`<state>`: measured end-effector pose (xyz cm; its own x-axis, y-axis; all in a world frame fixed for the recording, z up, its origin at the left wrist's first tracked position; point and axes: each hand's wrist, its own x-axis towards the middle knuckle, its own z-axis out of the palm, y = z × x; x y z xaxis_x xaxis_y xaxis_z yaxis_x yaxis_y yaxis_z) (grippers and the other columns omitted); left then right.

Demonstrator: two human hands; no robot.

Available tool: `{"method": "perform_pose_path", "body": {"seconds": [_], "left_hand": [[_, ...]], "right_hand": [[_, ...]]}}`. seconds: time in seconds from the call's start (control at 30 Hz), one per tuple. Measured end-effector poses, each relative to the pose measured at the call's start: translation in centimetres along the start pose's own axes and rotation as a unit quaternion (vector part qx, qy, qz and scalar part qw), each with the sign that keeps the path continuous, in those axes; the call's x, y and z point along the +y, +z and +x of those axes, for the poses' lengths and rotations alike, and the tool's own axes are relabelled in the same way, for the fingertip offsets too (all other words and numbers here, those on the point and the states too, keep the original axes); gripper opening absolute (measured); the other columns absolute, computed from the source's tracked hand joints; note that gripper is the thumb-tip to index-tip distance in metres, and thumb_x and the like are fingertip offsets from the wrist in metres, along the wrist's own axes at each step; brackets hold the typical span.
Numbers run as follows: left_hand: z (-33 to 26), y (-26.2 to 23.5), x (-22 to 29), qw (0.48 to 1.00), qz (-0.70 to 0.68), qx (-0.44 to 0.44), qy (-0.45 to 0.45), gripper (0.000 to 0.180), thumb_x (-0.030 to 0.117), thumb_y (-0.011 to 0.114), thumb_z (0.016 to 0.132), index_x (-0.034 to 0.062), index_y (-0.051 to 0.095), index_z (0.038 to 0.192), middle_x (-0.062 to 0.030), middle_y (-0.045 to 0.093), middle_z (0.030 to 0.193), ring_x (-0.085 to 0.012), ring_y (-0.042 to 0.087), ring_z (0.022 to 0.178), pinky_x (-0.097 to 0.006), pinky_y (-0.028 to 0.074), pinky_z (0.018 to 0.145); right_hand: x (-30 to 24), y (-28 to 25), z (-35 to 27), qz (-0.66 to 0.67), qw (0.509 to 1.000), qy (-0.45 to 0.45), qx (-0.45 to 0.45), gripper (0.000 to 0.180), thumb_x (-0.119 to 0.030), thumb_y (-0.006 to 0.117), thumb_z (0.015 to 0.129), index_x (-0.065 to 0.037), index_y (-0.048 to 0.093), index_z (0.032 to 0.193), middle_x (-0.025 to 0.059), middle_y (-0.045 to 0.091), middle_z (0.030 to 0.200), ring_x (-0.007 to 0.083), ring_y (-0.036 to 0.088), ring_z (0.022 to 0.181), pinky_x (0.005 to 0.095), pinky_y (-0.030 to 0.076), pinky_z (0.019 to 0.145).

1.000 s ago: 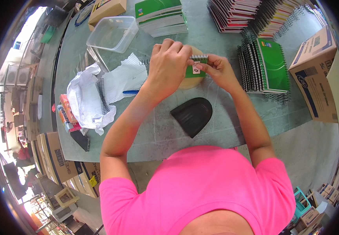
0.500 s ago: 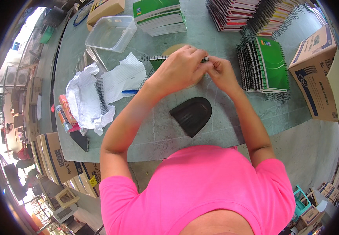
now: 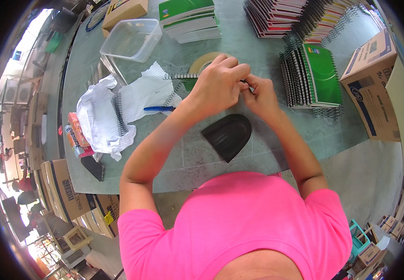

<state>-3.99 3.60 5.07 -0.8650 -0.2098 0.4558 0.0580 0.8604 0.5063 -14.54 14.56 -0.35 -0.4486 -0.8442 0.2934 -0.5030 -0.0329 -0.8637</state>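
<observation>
A green notebook (image 3: pixel 190 86) is mostly hidden under my left hand (image 3: pixel 219 85). Along its edge runs a dark spiral wire coil (image 3: pixel 183 76), whose loose loops stick out to the left past the cover. My left hand is closed over the notebook and its coil. Pressed against it, my right hand (image 3: pixel 260 94) pinches with thumb and fingers where the coil's right end lies; the fingers cover most of that end. Behind my left hand lies a roll of tape (image 3: pixel 196 64). A black, rounded, shell-like piece (image 3: pixel 228 136) rests on the table nearer to me.
Crumpled white paper (image 3: pixel 97 109), a blue pen (image 3: pixel 159 108) and a clear plastic tub (image 3: pixel 134 41) lie to the left. Stacked green notebooks (image 3: pixel 322 77) stand at right beside a cardboard box (image 3: pixel 374 91). More green books (image 3: pixel 190 18) and red-edged notebooks (image 3: pixel 276 16) are farther back.
Both hands have shifted slightly; the right has dropped a little toward me, and the notebook and coil have tilted with the left. More of the tape roll shows.
</observation>
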Motion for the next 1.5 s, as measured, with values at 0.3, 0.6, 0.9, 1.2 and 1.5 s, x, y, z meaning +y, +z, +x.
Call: {"method": "perform_pose_path", "body": {"seconds": [0.3, 0.6, 0.9, 1.2, 1.5], "left_hand": [[-0.1, -1.1, 1.7, 0.998, 0.005, 0.065, 0.014, 0.026, 0.010, 0.071, 0.069, 0.0049, 0.058, 0.091, -0.0123, 0.056, 0.094, -0.0282, 0.055, 0.087, -0.036, 0.045, 0.075], [-1.0, -4.1, 1.7, 0.980, 0.060, 0.188, -0.019, 0.049, 0.021, 0.073, 0.073, 0.0076, 0.055, 0.117, -0.0131, 0.054, 0.111, -0.0273, 0.053, 0.103, -0.035, 0.042, 0.087], [-1.4, -0.1, 1.2, 0.997, 0.001, 0.075, -0.026, 0.033, 0.015, 0.070, 0.076, 0.0070, 0.060, 0.106, -0.0140, 0.054, 0.110, -0.0289, 0.054, 0.101, -0.036, 0.044, 0.085], [1.5, -2.5, -3.7, 0.991, 0.102, 0.082, 0.010, 0.021, 0.009, 0.066, 0.074, 0.0048, 0.064, 0.095, -0.0130, 0.060, 0.095, -0.0292, 0.055, 0.095, -0.037, 0.044, 0.082], [5.4, -6.1, -16.3, 0.897, 0.425, 0.118, -0.002, 0.033, 0.027, 0.058, 0.084, 0.0096, 0.061, 0.112, -0.0120, 0.064, 0.104, -0.0276, 0.057, 0.102, -0.039, 0.043, 0.088]], "right_hand": [[-1.1, 0.3, -0.1, 0.130, 0.990, -0.041, 0.041, 0.041, 0.007, 0.048, 0.076, -0.005, 0.057, 0.115, 0.0184, 0.062, 0.080, 0.0227, 0.059, 0.062, 0.0297, 0.046, 0.057], [-6.0, -17.1, -4.0, -0.334, 0.914, -0.165, 0.161, 0.040, -0.004, 0.057, 0.082, -0.012, 0.056, 0.122, 0.0112, 0.058, 0.119, 0.0255, 0.054, 0.112, 0.0347, 0.044, 0.092], [-2.3, -13.6, -6.4, -0.404, 0.908, -0.069, 0.089, 0.041, -0.031, 0.060, 0.083, -0.012, 0.056, 0.120, 0.0115, 0.052, 0.126, 0.0327, 0.043, 0.122, 0.0469, 0.030, 0.102], [-2.4, -12.8, -6.4, -0.445, 0.884, -0.051, 0.133, 0.034, -0.028, 0.062, 0.082, -0.013, 0.060, 0.113, 0.0085, 0.056, 0.120, 0.0291, 0.049, 0.113, 0.0415, 0.035, 0.093], [-4.3, -13.5, -5.8, -0.441, 0.892, -0.003, 0.101, 0.030, -0.028, 0.061, 0.083, -0.011, 0.062, 0.108, 0.0083, 0.060, 0.115, 0.0274, 0.051, 0.113, 0.0397, 0.035, 0.093]]}}
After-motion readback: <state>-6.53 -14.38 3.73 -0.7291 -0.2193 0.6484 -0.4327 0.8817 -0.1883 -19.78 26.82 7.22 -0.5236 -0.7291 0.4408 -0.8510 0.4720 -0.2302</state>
